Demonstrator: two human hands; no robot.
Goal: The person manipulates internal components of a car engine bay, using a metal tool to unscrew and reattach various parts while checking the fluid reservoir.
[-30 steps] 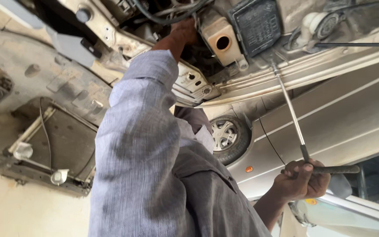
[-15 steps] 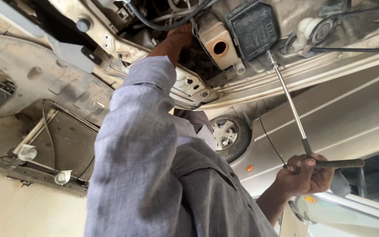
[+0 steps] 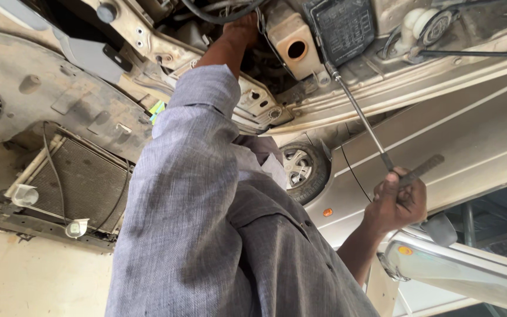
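Note:
My left hand point(image 3: 240, 28) reaches up into the car's engine bay among black hoses point(image 3: 218, 13); its fingers are hidden, so its grip is unclear. Its arm wears a grey sleeve point(image 3: 198, 135). My right hand point(image 3: 397, 202) is closed round the handle of a ratchet wrench point(image 3: 421, 170). From there a long thin extension bar point(image 3: 359, 111) runs up and left. The bar's tip meets the engine bay just below a black fuse box point(image 3: 342, 29). A beige fluid tank point(image 3: 289, 41) with a round opening sits between the two hands.
The grey shirt point(image 3: 247, 246) fills the lower middle. A radiator point(image 3: 77, 182) and a dirty wheel-arch liner point(image 3: 42, 88) lie at the left. A wheel point(image 3: 300, 167), the tan body panels point(image 3: 470, 129) and a side mirror point(image 3: 441, 229) are at the right.
My right hand has risen a little and the ratchet handle has swung from level to tilted up at the right. My left hand stays deep in the engine bay.

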